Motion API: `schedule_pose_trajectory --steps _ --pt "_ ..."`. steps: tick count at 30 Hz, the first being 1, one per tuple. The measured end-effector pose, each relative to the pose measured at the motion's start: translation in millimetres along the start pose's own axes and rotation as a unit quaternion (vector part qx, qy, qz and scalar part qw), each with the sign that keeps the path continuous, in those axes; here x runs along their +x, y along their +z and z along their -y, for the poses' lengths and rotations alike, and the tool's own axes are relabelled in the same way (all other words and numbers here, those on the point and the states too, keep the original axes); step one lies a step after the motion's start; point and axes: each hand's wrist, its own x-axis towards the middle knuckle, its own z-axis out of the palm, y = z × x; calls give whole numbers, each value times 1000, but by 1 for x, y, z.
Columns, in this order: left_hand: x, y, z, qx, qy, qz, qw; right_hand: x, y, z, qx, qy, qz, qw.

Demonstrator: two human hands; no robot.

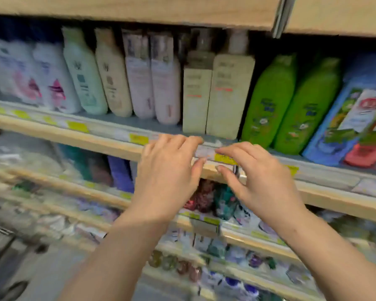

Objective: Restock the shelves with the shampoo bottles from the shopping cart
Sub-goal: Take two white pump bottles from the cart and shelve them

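Both hands, left hand (169, 170) and right hand (261, 181), are empty, fingers loose; those cream pump bottles (229, 94) look rigid, slick, heavyish: grab the body, not the pump.

Wooden shelf (109, 141) – packed with bottles

White, mint, cream, pink, beige pump bottles (230, 92) and green ones (267, 105) stand upright.
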Motion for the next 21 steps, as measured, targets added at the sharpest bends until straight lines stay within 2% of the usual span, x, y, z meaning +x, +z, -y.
schedule_pose_trajectory --steps 2,5,11,15,21 --pt "-30 0 32 13 -49 64 997 -6 28 27 25 -1 42 999" --pt "-69 0 84 31 -96 107 989 -13 64 66 28 0 88 996" --pt "-165 -35 193 19 -164 129 978 -24 142 176 87 16 205 975" --pt "-248 -70 284 62 -235 184 952 -29 198 274 150 10 251 956" --pt "-339 -130 374 77 -368 189 907 -25 264 396 187 -35 331 924"
